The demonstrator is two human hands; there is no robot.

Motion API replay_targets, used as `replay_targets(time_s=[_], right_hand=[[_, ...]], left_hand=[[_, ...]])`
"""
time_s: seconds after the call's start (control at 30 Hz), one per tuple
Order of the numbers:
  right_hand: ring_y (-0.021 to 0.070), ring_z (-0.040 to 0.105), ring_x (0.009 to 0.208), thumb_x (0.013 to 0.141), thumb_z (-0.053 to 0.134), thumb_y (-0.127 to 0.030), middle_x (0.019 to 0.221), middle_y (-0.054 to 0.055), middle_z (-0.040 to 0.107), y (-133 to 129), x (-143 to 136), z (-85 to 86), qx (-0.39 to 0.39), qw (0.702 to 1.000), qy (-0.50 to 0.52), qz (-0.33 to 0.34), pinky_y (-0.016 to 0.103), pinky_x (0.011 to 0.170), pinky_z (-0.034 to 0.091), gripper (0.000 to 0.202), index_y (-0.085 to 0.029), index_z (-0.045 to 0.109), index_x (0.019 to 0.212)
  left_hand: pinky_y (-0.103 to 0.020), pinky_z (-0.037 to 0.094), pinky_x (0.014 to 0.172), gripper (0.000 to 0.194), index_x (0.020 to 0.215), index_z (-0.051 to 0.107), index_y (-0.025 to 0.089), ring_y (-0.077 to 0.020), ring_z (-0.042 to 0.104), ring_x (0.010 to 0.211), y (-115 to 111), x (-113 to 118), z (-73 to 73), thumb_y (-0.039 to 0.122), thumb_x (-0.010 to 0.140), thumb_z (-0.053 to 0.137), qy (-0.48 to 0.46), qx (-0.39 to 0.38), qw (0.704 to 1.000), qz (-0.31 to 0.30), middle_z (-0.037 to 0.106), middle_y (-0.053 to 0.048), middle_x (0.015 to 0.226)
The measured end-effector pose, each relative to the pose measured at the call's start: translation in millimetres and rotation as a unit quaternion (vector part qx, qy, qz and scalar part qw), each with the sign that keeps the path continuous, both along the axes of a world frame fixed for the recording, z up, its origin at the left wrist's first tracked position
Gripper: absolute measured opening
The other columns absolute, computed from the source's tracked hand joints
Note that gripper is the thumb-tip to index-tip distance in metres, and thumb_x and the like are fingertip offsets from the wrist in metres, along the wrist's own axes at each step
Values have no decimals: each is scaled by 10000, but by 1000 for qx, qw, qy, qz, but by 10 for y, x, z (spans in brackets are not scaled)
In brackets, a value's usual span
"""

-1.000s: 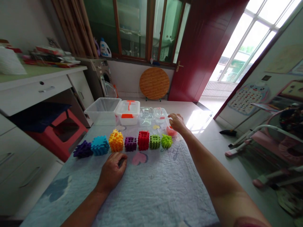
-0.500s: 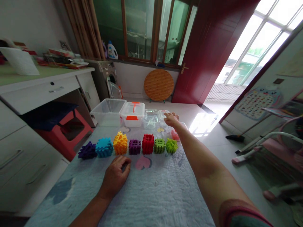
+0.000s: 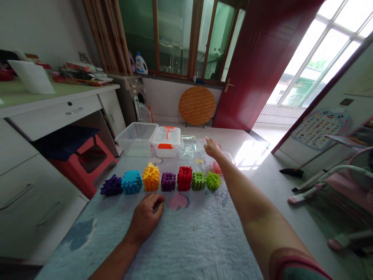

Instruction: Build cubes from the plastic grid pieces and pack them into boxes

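Observation:
My left hand (image 3: 147,216) rests on the table cover with its fingers curled in; nothing shows in it. Just in front of it stands a row of plastic blocks: a dark purple block (image 3: 111,185), a blue block (image 3: 132,182), a yellow block (image 3: 151,177), a purple block (image 3: 168,182), a red block (image 3: 184,178), a green block (image 3: 199,181) and a lime block (image 3: 213,181). My right hand (image 3: 212,147) reaches to the far right end, its fingers closed at the edge of a clear plastic container (image 3: 202,141), partly hidden by the hand.
Behind the blocks stand a big clear bin (image 3: 135,140), a lidded box (image 3: 166,140) with orange clips, and a clear tray (image 3: 188,145). A clear container with pink contents (image 3: 216,168) lies beneath my right forearm. A red stool (image 3: 96,163) stands left of the table.
The whole view has shifted slightly right. The clear container at my right hand shows less and looks moved or tilted. My left hand and the blocks stay in place.

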State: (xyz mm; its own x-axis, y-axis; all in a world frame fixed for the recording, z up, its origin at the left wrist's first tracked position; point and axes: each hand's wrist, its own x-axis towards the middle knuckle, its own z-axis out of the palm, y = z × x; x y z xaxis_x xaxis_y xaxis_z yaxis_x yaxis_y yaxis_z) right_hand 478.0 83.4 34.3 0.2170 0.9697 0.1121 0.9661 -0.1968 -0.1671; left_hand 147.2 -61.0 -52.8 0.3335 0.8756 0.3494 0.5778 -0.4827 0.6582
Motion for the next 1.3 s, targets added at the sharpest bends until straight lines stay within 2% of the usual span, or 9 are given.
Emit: replay_targets(time_s=[0.1, 0.23, 0.4, 0.57, 0.7, 0.93, 1.07, 1.2, 1.3], right_hand=[[303, 472, 1242, 924, 341, -270, 1449, 141, 449, -114, -6, 147, 35, 999, 16, 1, 483, 972, 406, 581, -222, 302, 1501], [292, 477, 1258, 896, 407, -259, 1445, 144, 460, -430, -8, 377, 146, 986, 69, 38, 443, 1033, 405, 538, -155, 442, 1423], [243, 534, 1224, 877, 501, -285, 1361, 122, 541, -1263, -43, 598, 265, 942, 156, 139, 425, 1076, 404, 493, -174, 522, 1357], [255, 553, 1222, 850, 586, -292, 1330, 58, 578, -2245, -150, 649, 246, 929, 219, 169, 503, 1080, 424, 467, -301, 577, 1317], [259, 557, 1226, 832, 600, -229, 1297, 27, 611, -2657, -367, 469, 172, 924, 249, 234, 542, 1053, 454, 494, -379, 576, 1302], [237, 539, 1252, 766, 597, -142, 1326, 78, 594, -2596, -881, -48, 98, 890, 277, 349, 456, 1063, 445, 557, -285, 576, 1304], [240, 456, 1333, 743, 559, -91, 1312, 67, 600, -2465, -948, -188, 87, 882, 283, 366, 486, 1113, 364, 530, -272, 593, 1240], [223, 530, 1219, 783, 539, -123, 1272, 74, 587, -2384, -949, -310, 158, 890, 331, 272, 417, 1027, 433, 330, -246, 615, 1079], [172, 594, 789, 841, 566, -261, 860, 26, 609, -2348, -994, -434, 190, 904, 354, 146, 301, 709, 487, 136, -225, 576, 972]], left_hand=[[-314, 510, 716, 131, 778, 637, 212, -206, 629, 759, -2, 2, 0, 274, 811, 526, -1, 1, 1000, -4, 674, -38, 790], [-310, 511, 730, 130, 800, 650, 211, -202, 632, 764, -5, 2, -10, 265, 800, 531, -8, -2, 1000, -2, 679, -37, 808], [-311, 499, 743, 139, 813, 651, 201, -201, 623, 784, -21, -16, -9, 279, 810, 536, -18, -9, 1000, -13, 671, -43, 819], [-299, 484, 756, 213, 819, 642, 194, -193, 609, 802, -66, -35, 80, 367, 859, 523, -62, -46, 997, -31, 663, -42, 828], [-301, 478, 772, 314, 870, 643, 176, -196, 604, 825, -101, -35, 193, 466, 861, 522, -147, -107, 983, -16, 655, -46, 855], [-286, 479, 712, 441, 1057, 593, 168, -177, 604, 795, -212, -26, 323, 553, 855, 520, -269, -277, 920, -65, 653, -42, 909], [-275, 476, 736, 452, 1019, 570, 163, -156, 599, 799, -257, -12, 309, 507, 749, 685, -288, -270, 919, -14, 630, -28, 921], [-280, 481, 732, 480, 1055, 539, 164, -163, 616, 801, -262, -29, 230, 482, 734, 703, -326, -293, 899, -10, 624, -22, 887], [-252, 464, 653, 476, 1069, 521, 166, -148, 610, 725, -266, -66, 189, 460, 744, 706, -342, -329, 880, -35, 609, 1, 813]])
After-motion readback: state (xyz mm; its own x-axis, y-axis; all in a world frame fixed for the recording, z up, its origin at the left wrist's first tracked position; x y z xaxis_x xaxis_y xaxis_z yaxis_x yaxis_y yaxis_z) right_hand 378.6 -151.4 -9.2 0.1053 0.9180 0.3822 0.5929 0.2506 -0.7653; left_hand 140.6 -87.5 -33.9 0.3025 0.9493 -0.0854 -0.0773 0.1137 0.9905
